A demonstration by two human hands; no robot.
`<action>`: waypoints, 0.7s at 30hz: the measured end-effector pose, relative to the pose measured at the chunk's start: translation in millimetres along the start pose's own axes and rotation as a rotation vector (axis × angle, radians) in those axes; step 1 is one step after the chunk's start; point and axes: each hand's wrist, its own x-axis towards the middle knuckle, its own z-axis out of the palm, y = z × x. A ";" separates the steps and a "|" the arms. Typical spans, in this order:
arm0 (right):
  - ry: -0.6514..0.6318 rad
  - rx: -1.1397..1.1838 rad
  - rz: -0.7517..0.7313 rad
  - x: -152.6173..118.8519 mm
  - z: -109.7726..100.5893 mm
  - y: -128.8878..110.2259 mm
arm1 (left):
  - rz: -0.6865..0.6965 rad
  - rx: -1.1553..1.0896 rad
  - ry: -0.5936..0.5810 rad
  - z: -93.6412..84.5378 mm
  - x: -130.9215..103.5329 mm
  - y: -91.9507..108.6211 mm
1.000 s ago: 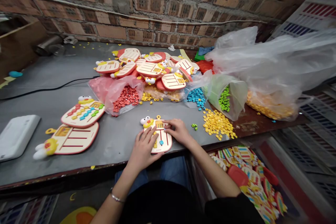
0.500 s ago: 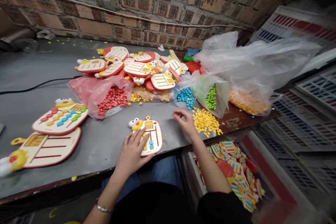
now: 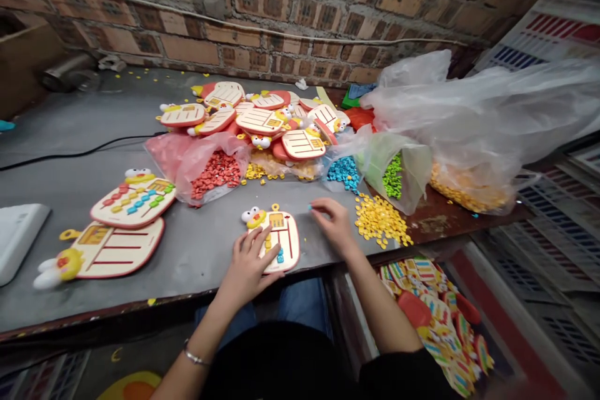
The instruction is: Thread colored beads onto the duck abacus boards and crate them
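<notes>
A duck-headed toy board (image 3: 287, 231) with a cream face and red rim lies on the table. Several yellow beads and a few blue beads (image 3: 280, 255) sit along its slots; my hand hides part of them. My left hand (image 3: 253, 262) rests over the board's left side, fingers spread and stretched out, thumb by the lower edge. To the right of the board, above the table, my right hand (image 3: 334, 225) pinches a small blue bead (image 3: 310, 207) between thumb and index finger. A pile of yellow beads (image 3: 382, 220) lies right of that hand.
Bags of red beads (image 3: 215, 176), blue beads (image 3: 343, 173) and green beads (image 3: 392, 176) stand behind. A heap of boards (image 3: 260, 120) is at the back. Left lie a bead-filled board (image 3: 135, 201) and a beadless one (image 3: 124, 253). A crate of boards (image 3: 440, 319) sits below right.
The view has turned slightly left, so everything appears shifted right. My left hand stays on the board. The blue bead at my right fingertips now shows clearly.
</notes>
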 end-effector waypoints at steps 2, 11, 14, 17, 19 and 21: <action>-0.132 -0.010 -0.096 -3.0 25.4 -15.9 | -0.007 0.004 -0.013 -0.4 0.1 0.1; -0.250 -0.334 -0.228 -15.8 43.8 -15.3 | -0.016 0.007 -0.026 0.3 -0.3 -0.5; -0.264 -0.230 -0.219 -25.8 41.5 -18.6 | -0.016 0.001 -0.034 0.7 -0.6 -0.9; -0.219 -0.130 -0.168 -29.1 47.6 -22.2 | -0.006 0.006 -0.039 1.5 -1.3 -2.1; -0.227 -0.100 -0.167 -27.2 50.6 -24.2 | -0.005 0.007 -0.028 2.1 -2.0 -3.0; -0.276 -0.084 -0.182 -24.3 48.9 -25.7 | -0.007 -0.004 -0.007 2.3 -2.5 -3.5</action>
